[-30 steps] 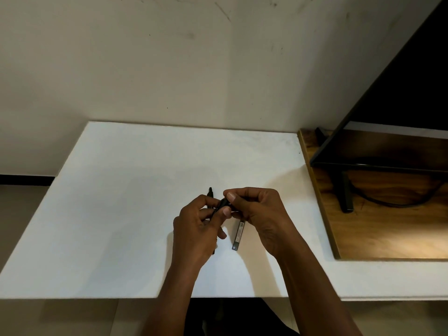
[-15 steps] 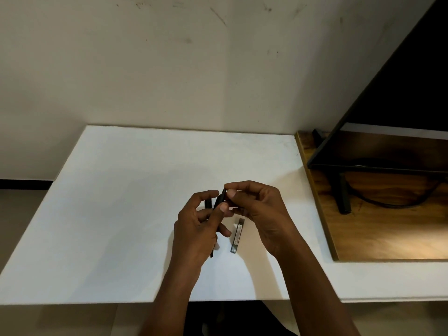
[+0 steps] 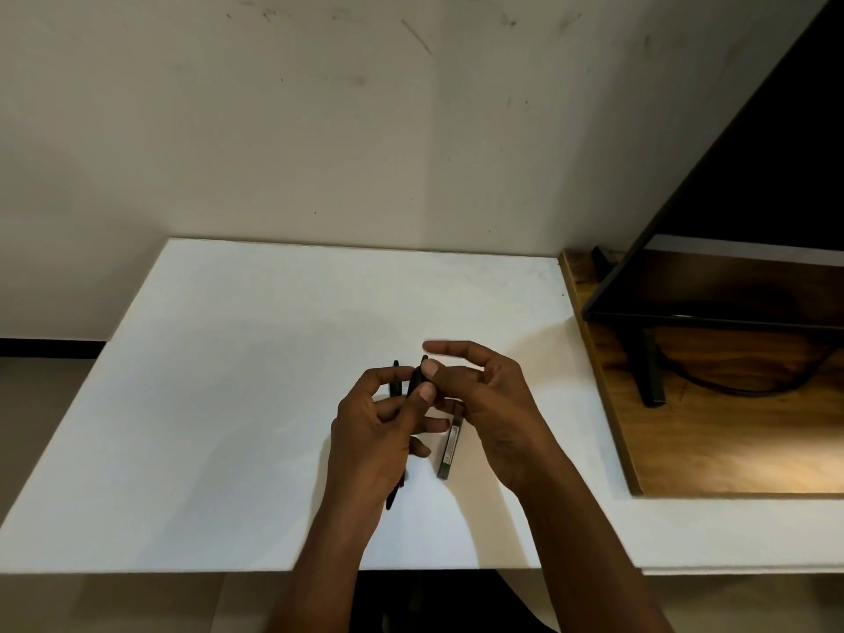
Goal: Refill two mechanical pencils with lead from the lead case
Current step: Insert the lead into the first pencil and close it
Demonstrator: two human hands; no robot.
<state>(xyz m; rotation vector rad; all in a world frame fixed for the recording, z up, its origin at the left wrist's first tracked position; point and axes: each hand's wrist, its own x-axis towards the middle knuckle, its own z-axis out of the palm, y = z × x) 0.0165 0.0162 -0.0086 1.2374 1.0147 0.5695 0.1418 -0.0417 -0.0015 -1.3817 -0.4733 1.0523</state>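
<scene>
My left hand (image 3: 377,434) grips a black mechanical pencil (image 3: 416,380) between thumb and fingers and holds it nearly upright above the white table (image 3: 219,404). My right hand (image 3: 495,404) pinches the pencil's upper end with its thumb and a lower finger, while the index finger sticks out straight. A second black pencil (image 3: 395,374) lies on the table behind my left hand, with only its two ends showing. The slim grey lead case (image 3: 450,450) lies flat on the table just below my right hand, partly under its fingers.
The white table's front edge (image 3: 411,569) runs close to my forearms. A wooden board (image 3: 730,440) lies on the right and carries a black monitor (image 3: 753,198), its stand (image 3: 648,367) and a cable. A bare wall rises behind.
The held pencil has tipped more upright between my hands. My right index finger has lifted off and straightened. The lead case and the second pencil have stayed in place.
</scene>
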